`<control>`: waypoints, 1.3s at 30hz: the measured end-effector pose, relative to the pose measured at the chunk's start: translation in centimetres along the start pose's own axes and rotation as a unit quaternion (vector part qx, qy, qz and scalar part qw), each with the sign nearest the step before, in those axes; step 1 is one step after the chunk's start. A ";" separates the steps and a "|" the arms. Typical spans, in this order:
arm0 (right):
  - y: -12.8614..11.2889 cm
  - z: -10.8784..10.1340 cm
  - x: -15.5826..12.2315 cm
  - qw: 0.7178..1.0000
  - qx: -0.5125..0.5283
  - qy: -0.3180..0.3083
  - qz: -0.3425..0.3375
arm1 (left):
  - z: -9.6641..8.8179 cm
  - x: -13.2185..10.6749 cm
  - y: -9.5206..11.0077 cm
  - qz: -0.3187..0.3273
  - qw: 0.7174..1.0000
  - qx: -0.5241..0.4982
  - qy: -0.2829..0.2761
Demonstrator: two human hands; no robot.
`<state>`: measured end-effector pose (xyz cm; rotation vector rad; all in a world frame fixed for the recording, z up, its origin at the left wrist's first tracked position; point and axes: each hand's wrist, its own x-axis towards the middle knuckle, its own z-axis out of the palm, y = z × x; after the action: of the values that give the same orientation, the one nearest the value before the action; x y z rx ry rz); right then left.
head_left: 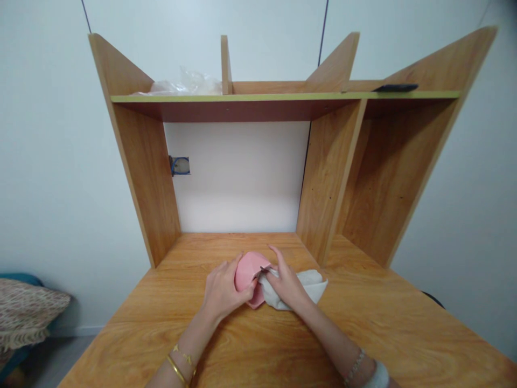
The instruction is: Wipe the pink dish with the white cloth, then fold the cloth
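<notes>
A pink, rounded pouch-like thing (247,272) is held just above or on the wooden desk, in the middle of the head view. My left hand (223,288) grips its left side, with the thumb at the front near a dark-edged opening. Against the pouch's right side lies a pale grey-white cloth (313,286), bunched up and reaching to the right. My right hand (286,280) presses over the cloth at that opening, its thumb and some fingers bent onto the fabric and the index finger lifted. Whether part of the cloth sits inside the pouch is hidden by my fingers.
The wooden desk (250,350) carries a shelf unit (143,178) with upright dividers at its back. Clear plastic wrapping (188,83) and a flat dark object (396,87) lie on the upper shelf. A wall socket box (180,165) shows behind. A patterned fabric (32,310) is at far left.
</notes>
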<state>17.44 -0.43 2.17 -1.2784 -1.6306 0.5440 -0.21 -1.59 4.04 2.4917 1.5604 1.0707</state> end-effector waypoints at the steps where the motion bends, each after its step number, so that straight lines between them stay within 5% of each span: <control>1: 0.0 0.1 0.0 1.000 0.011 0.004 0.004 | 0.0 0.0 -0.1 -0.005 1.000 -0.004 0.004; 8: 0.9 0.7 0.5 0.993 0.053 0.089 0.051 | 0.7 0.5 -0.8 -0.048 0.989 -0.131 0.053; 13: 1.6 1.2 1.0 0.976 0.161 0.133 0.067 | 2.0 0.3 -0.8 -0.047 0.972 -0.231 0.020; 20: 0.8 2.1 0.5 0.951 0.274 0.080 0.119 | 3.1 -0.3 0.4 -0.041 0.933 -0.357 -0.020; 32: 2.5 3.0 1.7 0.975 0.195 0.072 0.073 | 2.3 -0.4 0.4 -0.081 0.968 -0.234 0.030; 39: 2.4 1.4 1.7 0.983 0.036 0.112 0.139 | 1.9 -0.4 0.5 -0.058 0.982 -0.179 0.032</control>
<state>17.34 2.26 0.35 -1.4667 -1.2450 0.5999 1.07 -1.51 2.57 2.1244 1.3620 1.2904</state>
